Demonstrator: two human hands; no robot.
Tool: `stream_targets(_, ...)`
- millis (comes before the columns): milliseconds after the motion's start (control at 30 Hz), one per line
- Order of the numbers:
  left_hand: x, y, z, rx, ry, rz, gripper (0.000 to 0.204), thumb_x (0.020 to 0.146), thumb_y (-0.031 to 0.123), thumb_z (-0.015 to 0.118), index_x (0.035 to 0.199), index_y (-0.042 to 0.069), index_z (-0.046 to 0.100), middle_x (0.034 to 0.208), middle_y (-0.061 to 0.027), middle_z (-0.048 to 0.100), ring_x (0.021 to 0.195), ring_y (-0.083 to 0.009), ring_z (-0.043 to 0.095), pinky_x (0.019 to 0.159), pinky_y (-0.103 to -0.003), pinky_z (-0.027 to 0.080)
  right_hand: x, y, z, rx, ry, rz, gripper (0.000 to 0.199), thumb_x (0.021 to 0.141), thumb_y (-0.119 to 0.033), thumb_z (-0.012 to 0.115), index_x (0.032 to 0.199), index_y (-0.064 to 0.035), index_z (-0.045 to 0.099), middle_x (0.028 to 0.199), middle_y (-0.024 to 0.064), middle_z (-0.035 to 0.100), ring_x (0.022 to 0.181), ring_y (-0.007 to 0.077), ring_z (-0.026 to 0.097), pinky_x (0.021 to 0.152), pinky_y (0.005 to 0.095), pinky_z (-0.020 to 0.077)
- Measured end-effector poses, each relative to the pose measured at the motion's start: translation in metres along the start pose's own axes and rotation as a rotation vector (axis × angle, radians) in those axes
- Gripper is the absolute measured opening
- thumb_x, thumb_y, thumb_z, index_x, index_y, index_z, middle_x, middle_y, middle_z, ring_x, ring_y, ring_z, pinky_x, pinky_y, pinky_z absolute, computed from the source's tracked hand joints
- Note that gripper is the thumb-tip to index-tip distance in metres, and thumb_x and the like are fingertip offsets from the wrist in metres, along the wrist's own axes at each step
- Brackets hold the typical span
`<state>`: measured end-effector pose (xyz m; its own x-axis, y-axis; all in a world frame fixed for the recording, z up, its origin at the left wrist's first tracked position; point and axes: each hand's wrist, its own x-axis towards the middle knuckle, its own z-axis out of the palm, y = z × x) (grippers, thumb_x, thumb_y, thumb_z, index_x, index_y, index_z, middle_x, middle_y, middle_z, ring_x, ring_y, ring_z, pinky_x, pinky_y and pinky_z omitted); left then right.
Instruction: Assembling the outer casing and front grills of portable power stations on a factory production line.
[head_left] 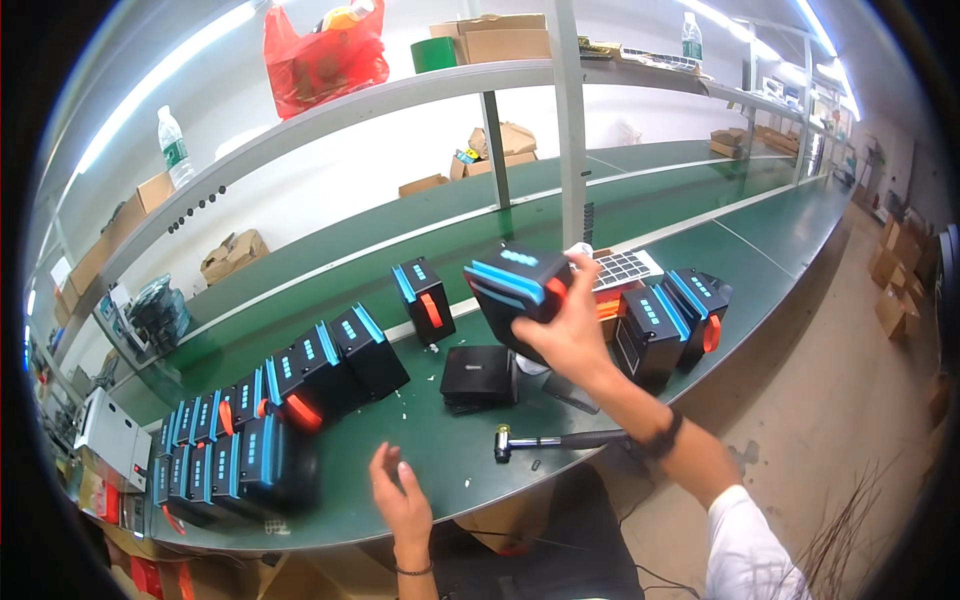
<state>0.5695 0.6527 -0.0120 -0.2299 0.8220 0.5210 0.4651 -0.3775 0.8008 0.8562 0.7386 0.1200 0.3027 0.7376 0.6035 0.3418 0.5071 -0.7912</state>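
Observation:
My right hand [572, 340] grips a black box with blue trim [510, 290] and an orange strap, held tilted above the green bench. Nothing is in my left hand [403, 500], which is raised near the bench's front edge with its fingers apart. Below the held box lies a stack of flat black pieces [479, 376]. A hammer [540, 440] rests between my hands, close to the front edge. One similar box [424, 300] stands alone behind the stack, and a pair, including this black box [648, 335], stands beyond my right wrist.
Rows of like boxes [230, 465] fill the bench's left part, with a grey-white machine [110, 440] at their end. A white gridded panel [628, 268] lies behind the right pair. A metal post [570, 150] holds up a shelf [420, 88] bearing a red plastic bag [322, 62] and cartons.

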Motion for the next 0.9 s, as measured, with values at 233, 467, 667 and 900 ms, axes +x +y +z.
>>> stream_targets(233,-0.003,0.002,0.002,0.084,-0.048,0.002,0.028,0.101,0.009,0.051,0.125,-0.004,0.056,0.097,-0.0169,0.070,0.090,-0.0266,0.068,0.085,-0.038,0.052,0.081,0.088,0.092,-0.198,0.135,0.014,0.086,0.068,-0.019,0.083,0.143,-0.0229,0.040,0.112,0.0185,0.050,0.107,0.0391,0.053,0.098,0.0488,0.0465)
stream_targets(467,-0.002,-0.005,0.008,0.138,-0.015,-0.022,0.021,0.098,0.011,0.054,0.110,-0.003,0.063,0.092,-0.0174,0.069,0.085,-0.0338,0.066,0.079,-0.043,0.051,0.072,0.140,0.134,-0.279,0.113,0.136,0.084,0.067,-0.015,0.088,0.137,-0.0133,0.041,0.121,0.0205,0.048,0.105,0.0364,0.061,0.097,0.0463,0.0510)
stream_targets(667,-0.001,-0.004,0.000,0.235,-0.021,-0.024,0.020,0.098,0.012,0.054,0.108,-0.002,0.064,0.091,-0.0170,0.069,0.088,-0.0354,0.064,0.081,-0.046,0.049,0.072,0.123,0.143,-0.247,-0.105,0.204,0.084,0.071,-0.022,0.088,0.135,-0.0086,0.036,0.125,0.0253,0.047,0.106,0.0355,0.062,0.096,0.0456,0.0526)
stream_targets(900,-0.005,-0.005,0.001,0.150,0.005,-0.024,0.026,0.092,0.005,0.061,0.118,-0.002,0.059,0.106,-0.0205,0.067,0.101,-0.0363,0.063,0.091,-0.043,0.049,0.062,0.084,0.102,-0.466,-0.061,0.049,0.083,0.071,-0.024,0.082,0.137,-0.0036,0.036,0.133,0.0266,0.046,0.122,0.0425,0.051,0.106,0.0494,0.0430)
